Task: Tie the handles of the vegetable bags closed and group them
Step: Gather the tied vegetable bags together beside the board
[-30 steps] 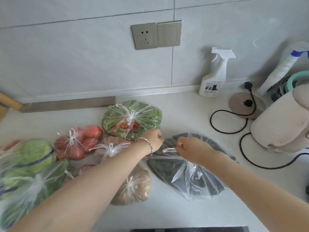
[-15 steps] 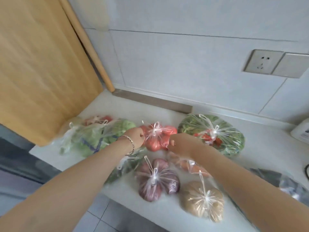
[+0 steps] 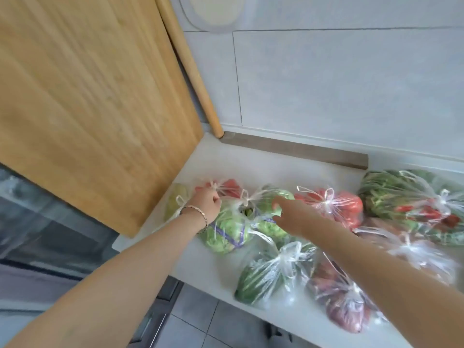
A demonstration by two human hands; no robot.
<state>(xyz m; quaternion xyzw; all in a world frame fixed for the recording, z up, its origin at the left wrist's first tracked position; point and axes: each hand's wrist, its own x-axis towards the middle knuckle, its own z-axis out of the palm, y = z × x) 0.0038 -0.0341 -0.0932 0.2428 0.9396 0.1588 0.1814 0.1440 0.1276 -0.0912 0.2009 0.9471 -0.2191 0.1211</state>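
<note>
Several clear plastic bags of vegetables lie on the white counter point(image 3: 200, 262). A bag of green lettuce point(image 3: 228, 232) with a purple band sits at the left end. My left hand point(image 3: 208, 203), with a bracelet on the wrist, is curled at that bag's left handle; whether it grips the plastic is unclear. My right hand point(image 3: 288, 213) hovers over the bag's right side with its fingers apart. Around them are a small red bag point(image 3: 227, 188), a tied tomato bag point(image 3: 334, 204), a green bean bag point(image 3: 266, 277), a purple onion bag point(image 3: 344, 302) and a large greens bag point(image 3: 406, 199).
A big wooden cutting board point(image 3: 88, 104) leans at the counter's left end, with a wooden rolling pin point(image 3: 190, 71) standing in the corner. A grey strip point(image 3: 293, 149) runs along the tiled wall. The counter's front edge drops to a tiled floor point(image 3: 200, 317).
My view has swung left along the counter, away from the dark leafy bag. Both hands have left the tomato bag and reached the lettuce bag at the left end.
</note>
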